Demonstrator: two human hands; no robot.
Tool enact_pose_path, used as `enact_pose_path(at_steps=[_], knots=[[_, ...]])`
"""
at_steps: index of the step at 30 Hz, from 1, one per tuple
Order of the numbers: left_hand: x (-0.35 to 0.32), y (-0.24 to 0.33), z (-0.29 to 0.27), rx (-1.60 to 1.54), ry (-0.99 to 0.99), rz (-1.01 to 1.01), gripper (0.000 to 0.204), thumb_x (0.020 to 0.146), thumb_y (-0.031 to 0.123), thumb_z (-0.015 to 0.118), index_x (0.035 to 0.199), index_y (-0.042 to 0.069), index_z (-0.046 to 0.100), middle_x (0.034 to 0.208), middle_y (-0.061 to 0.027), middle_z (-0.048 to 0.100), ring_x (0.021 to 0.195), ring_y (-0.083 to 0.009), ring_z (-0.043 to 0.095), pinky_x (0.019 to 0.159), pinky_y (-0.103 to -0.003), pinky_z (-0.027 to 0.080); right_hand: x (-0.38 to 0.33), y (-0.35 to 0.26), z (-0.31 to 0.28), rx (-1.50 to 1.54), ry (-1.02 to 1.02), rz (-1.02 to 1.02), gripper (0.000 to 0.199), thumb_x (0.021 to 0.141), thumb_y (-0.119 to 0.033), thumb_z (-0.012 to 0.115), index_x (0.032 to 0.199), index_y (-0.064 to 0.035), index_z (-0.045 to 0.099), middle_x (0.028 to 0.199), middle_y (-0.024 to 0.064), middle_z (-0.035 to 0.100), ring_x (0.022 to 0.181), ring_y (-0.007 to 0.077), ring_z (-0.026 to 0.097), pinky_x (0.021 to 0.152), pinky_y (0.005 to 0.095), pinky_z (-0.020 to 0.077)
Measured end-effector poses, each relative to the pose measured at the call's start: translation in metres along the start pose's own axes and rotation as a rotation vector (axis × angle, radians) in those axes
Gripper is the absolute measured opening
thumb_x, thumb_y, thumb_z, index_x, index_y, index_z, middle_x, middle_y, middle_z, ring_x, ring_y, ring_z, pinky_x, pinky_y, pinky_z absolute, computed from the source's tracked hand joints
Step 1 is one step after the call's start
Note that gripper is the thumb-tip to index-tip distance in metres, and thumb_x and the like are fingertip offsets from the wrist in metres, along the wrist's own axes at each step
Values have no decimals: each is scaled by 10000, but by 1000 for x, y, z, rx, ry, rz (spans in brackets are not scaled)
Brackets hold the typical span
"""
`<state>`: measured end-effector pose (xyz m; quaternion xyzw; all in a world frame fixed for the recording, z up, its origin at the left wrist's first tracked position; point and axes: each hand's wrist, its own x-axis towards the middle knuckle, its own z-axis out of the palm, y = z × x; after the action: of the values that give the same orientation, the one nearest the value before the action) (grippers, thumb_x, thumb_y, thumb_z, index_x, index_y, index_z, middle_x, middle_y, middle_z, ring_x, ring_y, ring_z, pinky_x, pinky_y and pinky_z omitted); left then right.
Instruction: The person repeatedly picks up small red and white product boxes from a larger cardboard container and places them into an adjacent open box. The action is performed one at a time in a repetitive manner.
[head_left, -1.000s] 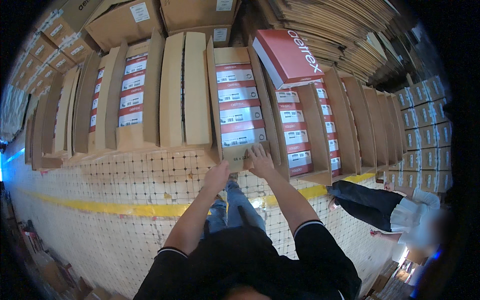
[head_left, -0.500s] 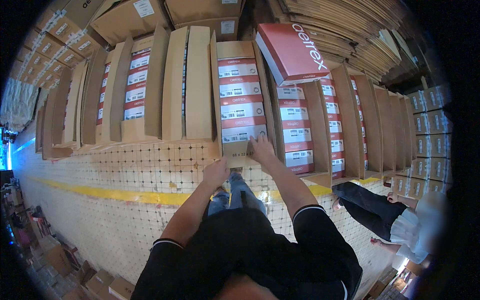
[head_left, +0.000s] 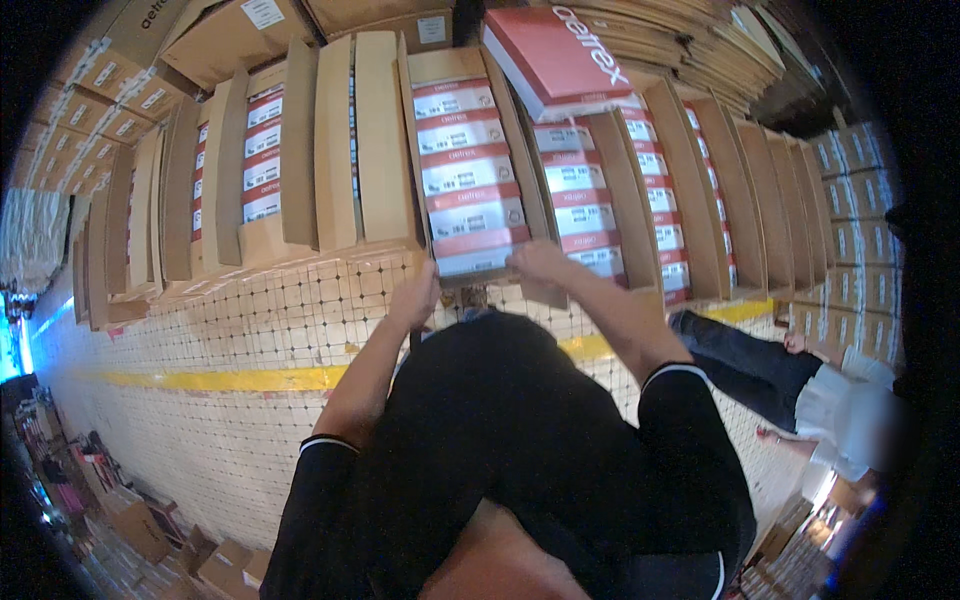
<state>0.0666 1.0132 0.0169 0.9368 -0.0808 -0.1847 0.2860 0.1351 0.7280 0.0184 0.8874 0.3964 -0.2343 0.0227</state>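
In front of me an open cardboard carton holds a row of red-and-white shoe boxes, with their labelled ends facing up. Its long side flaps stand raised. My left hand is closed at the near left corner of this carton, its fingertips partly hidden by the cardboard. At the near right corner, my right hand has its fingers curled over the carton's edge, beside the nearest shoe box. A larger red box lies tilted across the tops of the cartons to the right.
More open cartons of shoe boxes line up on both sides. Stacked sealed cartons stand at the far right, and flattened cardboard lies behind. A yellow line crosses the tiled floor. Another person stands at the right.
I have leaned in nearer the carton, and the view has shifted. The carton's near end flap, facing up before, is now out of sight. My right hand moved from the nearest box to the right corner.
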Motion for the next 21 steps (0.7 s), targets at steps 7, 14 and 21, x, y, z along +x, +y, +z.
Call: enact_pose_path(at_steps=[7,14,21], knots=[[17,23,-70,-125,183,125,207,919,189,457,1090,94,388,837,-266,618,805,-477,596,704,-558,441,-10,2,-98,115,110,92,242,880,-281,599,1068,-134,640,940,162,677,922,333,652,791,436,521],[21,36,-98,-166,169,134,221,896,133,476,1092,63,403,894,-281,619,871,-470,590,763,-538,442,-9,-3,-125,122,24,247,347,900,-300,588,1184,-101,595,1012,193,663,969,372,629,840,468,505],[23,32,-94,-147,126,116,223,901,135,469,1105,60,422,941,-277,624,911,-452,594,788,-527,440,-15,-12,-118,163,114,252,346,915,-257,550,1226,-112,585,1039,194,663,981,380,627,862,461,502]])
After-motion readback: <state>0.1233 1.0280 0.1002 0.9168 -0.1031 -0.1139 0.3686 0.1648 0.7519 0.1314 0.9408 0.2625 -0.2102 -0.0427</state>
